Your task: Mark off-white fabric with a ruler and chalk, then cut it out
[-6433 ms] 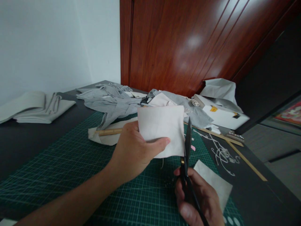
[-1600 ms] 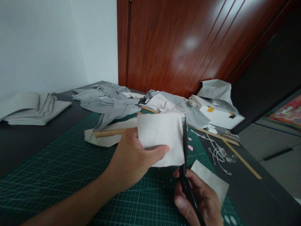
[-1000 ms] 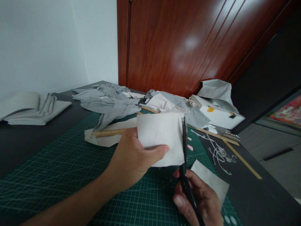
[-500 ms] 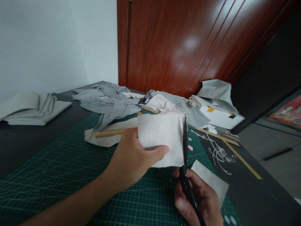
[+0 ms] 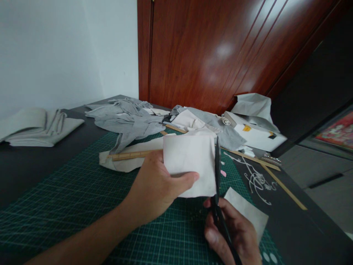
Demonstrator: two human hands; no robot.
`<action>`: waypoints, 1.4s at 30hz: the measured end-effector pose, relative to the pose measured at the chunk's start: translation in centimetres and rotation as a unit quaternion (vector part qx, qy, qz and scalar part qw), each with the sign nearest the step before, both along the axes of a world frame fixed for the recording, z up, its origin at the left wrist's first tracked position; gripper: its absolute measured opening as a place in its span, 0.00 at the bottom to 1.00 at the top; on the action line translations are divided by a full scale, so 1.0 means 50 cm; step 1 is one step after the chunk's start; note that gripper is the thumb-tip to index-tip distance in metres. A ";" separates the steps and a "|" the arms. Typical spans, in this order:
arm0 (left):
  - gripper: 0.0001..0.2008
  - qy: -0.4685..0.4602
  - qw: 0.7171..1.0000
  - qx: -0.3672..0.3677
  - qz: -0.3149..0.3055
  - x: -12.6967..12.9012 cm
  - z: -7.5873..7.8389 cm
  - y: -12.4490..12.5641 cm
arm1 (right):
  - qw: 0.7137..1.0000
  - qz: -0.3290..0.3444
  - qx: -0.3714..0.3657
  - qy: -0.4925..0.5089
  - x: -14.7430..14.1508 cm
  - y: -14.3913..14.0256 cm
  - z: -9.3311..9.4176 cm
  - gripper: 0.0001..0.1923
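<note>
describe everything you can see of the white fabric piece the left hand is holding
The white fabric piece is a small, roughly rectangular off-white swatch that looks like thin woven cloth, plain and unprinted. It is held up above the green cutting mat, nearly upright and facing the camera. The left hand pinches its lower left part, thumb across the front. The black scissors in the right hand run up along its right edge. Its bottom edge slants slightly.

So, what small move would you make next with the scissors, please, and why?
Probably close the scissors along the cloth's right edge: the left hand holds it upright above the mat, and the blades already lie against that edge.
</note>
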State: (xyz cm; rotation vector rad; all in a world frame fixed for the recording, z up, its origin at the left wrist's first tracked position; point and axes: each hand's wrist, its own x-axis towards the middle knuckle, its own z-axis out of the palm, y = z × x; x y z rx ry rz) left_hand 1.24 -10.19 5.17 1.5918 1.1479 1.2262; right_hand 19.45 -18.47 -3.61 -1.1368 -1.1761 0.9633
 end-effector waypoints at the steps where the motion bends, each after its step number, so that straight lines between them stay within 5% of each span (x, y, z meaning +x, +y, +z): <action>1: 0.10 -0.001 1.000 -0.005 0.002 0.000 -0.001 0.000 | 1.000 -0.002 -0.002 0.000 0.000 0.000 0.000 0.22; 42: 0.14 0.000 1.000 -0.006 0.005 -0.002 -0.006 -0.001 | 1.000 -0.020 0.021 -0.007 -0.001 0.000 0.000 0.22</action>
